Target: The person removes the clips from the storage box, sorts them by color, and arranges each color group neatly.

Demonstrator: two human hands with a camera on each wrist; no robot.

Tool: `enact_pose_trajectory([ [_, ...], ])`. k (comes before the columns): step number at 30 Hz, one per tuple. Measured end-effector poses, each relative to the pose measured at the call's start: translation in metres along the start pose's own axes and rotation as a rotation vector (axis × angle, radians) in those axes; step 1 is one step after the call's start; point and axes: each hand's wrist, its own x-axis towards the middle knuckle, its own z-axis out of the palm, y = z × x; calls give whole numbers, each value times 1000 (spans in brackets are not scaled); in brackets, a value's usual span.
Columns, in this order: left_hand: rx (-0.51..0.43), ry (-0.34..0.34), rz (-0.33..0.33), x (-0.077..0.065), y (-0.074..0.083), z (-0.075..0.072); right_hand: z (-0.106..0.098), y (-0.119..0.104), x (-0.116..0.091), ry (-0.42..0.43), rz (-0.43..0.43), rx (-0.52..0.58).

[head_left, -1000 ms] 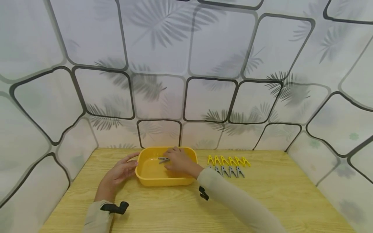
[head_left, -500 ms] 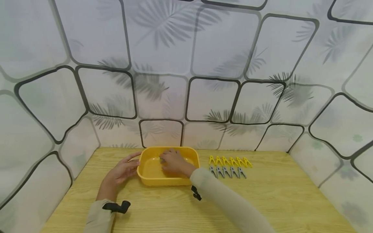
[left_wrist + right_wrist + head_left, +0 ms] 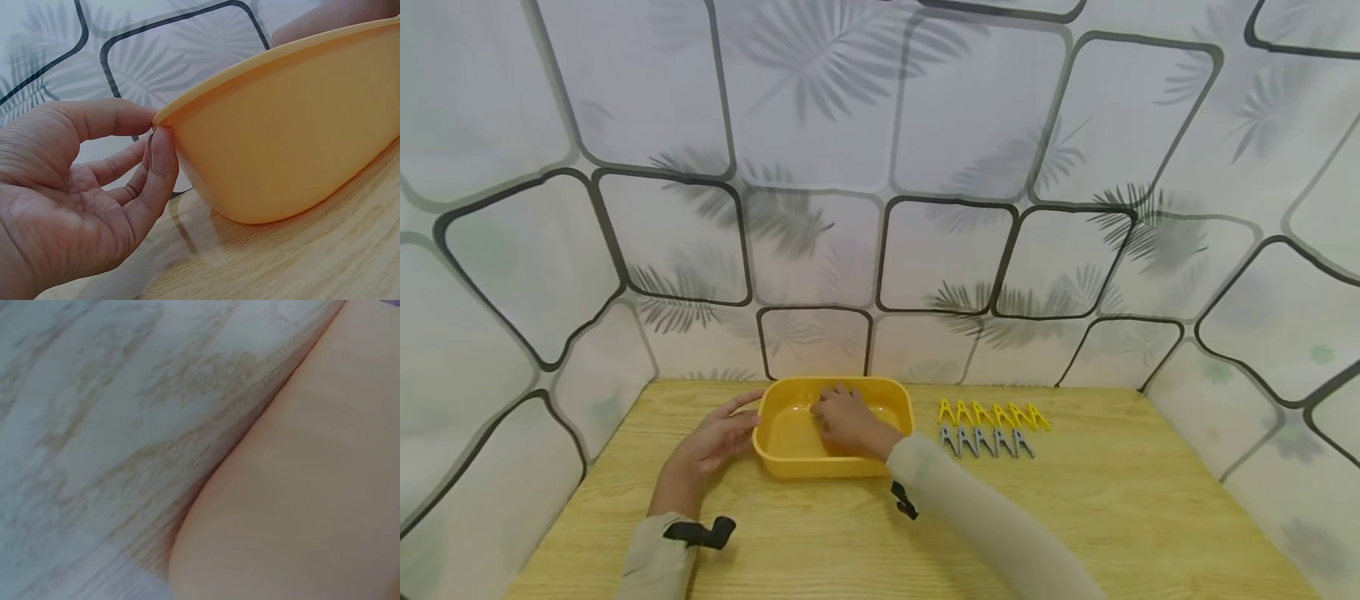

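A yellow plastic basin [image 3: 827, 468] stands on the wooden table. My left hand [image 3: 721, 439] is at its left side; in the left wrist view the thumb and a finger of this hand [image 3: 94, 181] pinch the end of the rim [image 3: 250, 65]. My right hand [image 3: 850, 421] reaches down inside the basin with bent fingers. Its fingertips and whatever lies under them are hidden. The right wrist view shows only the basin's outer wall [image 3: 294, 487] and the tabletop, not the hand.
Right of the basin, several yellow clothespins [image 3: 982, 414] lie in a row. A row of several grey clothespins [image 3: 985, 442] lies just in front of them. Patterned curtain walls [image 3: 947, 258] enclose the wooden table [image 3: 820, 542] at the back and sides.
My right hand has shifted left inside the basin, over the grey clothespin seen there earlier, which is now hidden. My left hand stays at the rim.
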Motion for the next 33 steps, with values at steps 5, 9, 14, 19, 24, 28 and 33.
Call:
enact_pose_trajectory([
  [5, -17, -5, 4, 1, 0, 1, 0, -3, -2, 5, 0, -27],
  [9, -22, -9, 9, 1, -1, 0, 1, -5, -3, 11, 7, -21],
  [14, -21, -25, 13, 1, -2, 0, 1, -6, -3, 11, 6, -31],
  [19, -34, -36, 24, 2, -1, -1, 1, -4, -3, 21, 5, -39],
  [24, -32, -42, 30, 2, 0, 0, 1, -1, -4, 35, 10, -27],
  [28, -34, -47, 32, 2, -2, 0, -3, 0, -7, 43, 13, -7],
  [33, -37, -47, 33, 2, -3, -1, -11, 1, -16, 93, 1, 30],
])
